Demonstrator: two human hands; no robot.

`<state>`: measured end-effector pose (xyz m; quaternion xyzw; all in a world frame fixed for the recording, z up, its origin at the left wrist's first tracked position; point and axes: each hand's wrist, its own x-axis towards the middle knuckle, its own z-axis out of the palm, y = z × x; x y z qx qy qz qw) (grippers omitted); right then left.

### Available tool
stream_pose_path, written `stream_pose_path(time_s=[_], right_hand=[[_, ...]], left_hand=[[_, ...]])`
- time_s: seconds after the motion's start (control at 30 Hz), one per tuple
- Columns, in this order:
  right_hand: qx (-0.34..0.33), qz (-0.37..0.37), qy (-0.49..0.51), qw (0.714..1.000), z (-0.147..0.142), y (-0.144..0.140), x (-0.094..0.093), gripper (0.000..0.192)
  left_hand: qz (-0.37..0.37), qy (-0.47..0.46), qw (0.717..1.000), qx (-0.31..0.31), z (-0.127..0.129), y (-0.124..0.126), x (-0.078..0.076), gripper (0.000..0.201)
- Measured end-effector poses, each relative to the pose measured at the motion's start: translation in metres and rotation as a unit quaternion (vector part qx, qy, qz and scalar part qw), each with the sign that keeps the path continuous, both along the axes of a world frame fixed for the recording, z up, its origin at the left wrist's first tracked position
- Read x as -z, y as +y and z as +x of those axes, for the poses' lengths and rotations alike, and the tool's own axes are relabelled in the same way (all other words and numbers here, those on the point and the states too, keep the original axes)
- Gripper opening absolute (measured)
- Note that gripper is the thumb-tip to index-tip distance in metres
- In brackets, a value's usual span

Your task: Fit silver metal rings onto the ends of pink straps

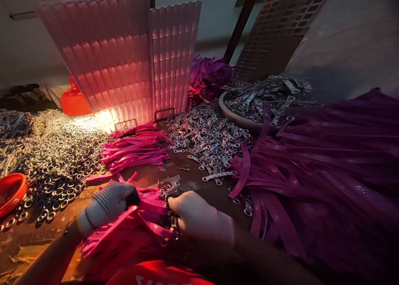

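My left hand (104, 206), in a white knit glove, is closed around a pink plastic strap (121, 222) that runs down toward me. My right hand (199, 218), also gloved, grips small metal ring fittings (170, 193) and the strap ends at a bundle of pink straps (146, 216) lying near the front edge. The two hands are close together over this bundle. What exactly sits inside the right palm is hidden.
A neat stack of pink straps (137, 149) lies mid-table. Metal rings (56, 160) heap at left, metal links (205, 137) in the middle, a bowl of links (237, 116) behind. Purple straps (321, 168) cover the right. An orange dish (11, 193) sits far left; ribbed trays (124, 56) stand behind.
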<state>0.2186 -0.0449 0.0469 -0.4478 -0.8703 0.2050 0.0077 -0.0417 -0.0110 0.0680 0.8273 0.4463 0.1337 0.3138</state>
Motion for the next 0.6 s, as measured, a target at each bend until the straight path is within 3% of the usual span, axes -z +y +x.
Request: stream_pose_path(time_s=[0.07,0.13,0.2,0.23,0.33,0.4,0.47,0.5,0.53,0.6], right_hand=[[-0.004,-0.055,0.059,0.997,0.020,0.016,0.005,0.022],[0.065,-0.042,0.065,0.995,0.041,0.046,0.017,0.024],[0.233,0.054,-0.053,0.970,0.058,0.085,0.034,0.024],[0.273,0.071,-0.086,0.956,0.064,0.104,0.043,0.026],[0.307,0.096,-0.135,0.937,0.074,0.145,0.073,0.030],[0.314,0.104,-0.153,0.931,0.077,0.157,0.088,0.031],[0.323,0.104,-0.165,0.926,0.079,0.161,0.099,0.031],[0.326,0.103,-0.167,0.925,0.081,0.162,0.103,0.030],[0.330,0.101,-0.167,0.924,0.083,0.162,0.105,0.030],[0.335,0.098,-0.163,0.923,0.086,0.162,0.107,0.029]], left_hand=[[-0.058,-0.058,0.995,-0.062,-0.012,0.000,-0.004,0.016],[-0.162,-0.168,0.963,-0.133,-0.013,-0.002,0.002,0.027],[-0.295,-0.304,0.885,-0.192,-0.003,-0.004,0.014,0.041],[-0.361,-0.367,0.831,-0.211,0.004,-0.004,0.019,0.046],[-0.510,-0.492,0.672,-0.214,0.025,-0.002,0.028,0.052],[-0.560,-0.527,0.613,-0.183,0.031,0.000,0.028,0.050],[-0.572,-0.545,0.593,-0.155,0.032,-0.001,0.029,0.047],[-0.565,-0.545,0.601,-0.151,0.030,-0.002,0.030,0.043],[-0.551,-0.538,0.620,-0.153,0.029,-0.004,0.033,0.040],[-0.502,-0.502,0.685,-0.165,0.027,-0.008,0.039,0.039]])
